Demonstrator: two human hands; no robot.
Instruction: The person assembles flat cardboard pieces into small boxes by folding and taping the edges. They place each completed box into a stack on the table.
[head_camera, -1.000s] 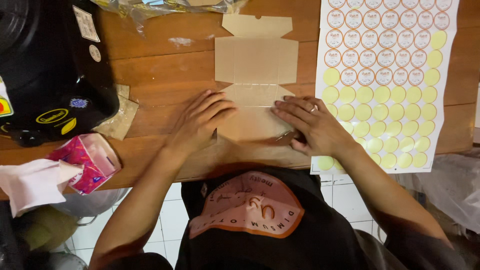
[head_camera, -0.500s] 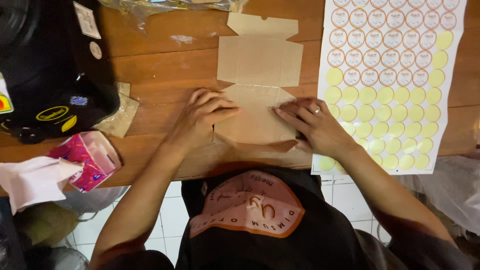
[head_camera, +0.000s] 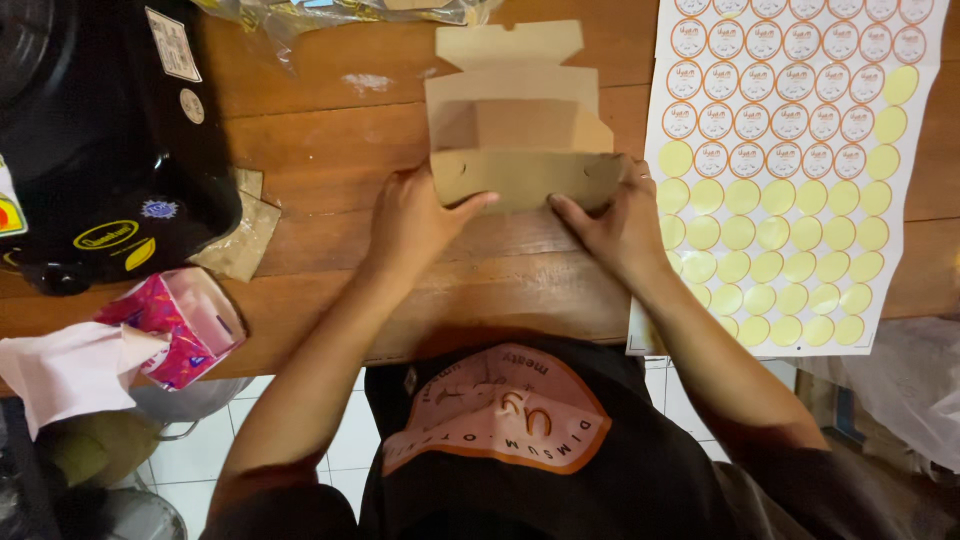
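A flat brown cardboard box blank lies on the wooden table, with its near panel folded upright. My left hand grips the left end of that raised panel, thumb across its front. My right hand holds the right end the same way. The rest of the blank, with its flaps, stretches away from me toward the table's far side.
A white sheet of round stickers, partly peeled to yellow circles, lies to the right. A black helmet sits at the left, with brown paper scraps beside it. A pink tissue pack rests near the front edge. Crumpled plastic lies at the back.
The near panel, pressed flat under both hands before, now stands folded up. Both hands have moved from on top of the blank to the ends of that raised panel.
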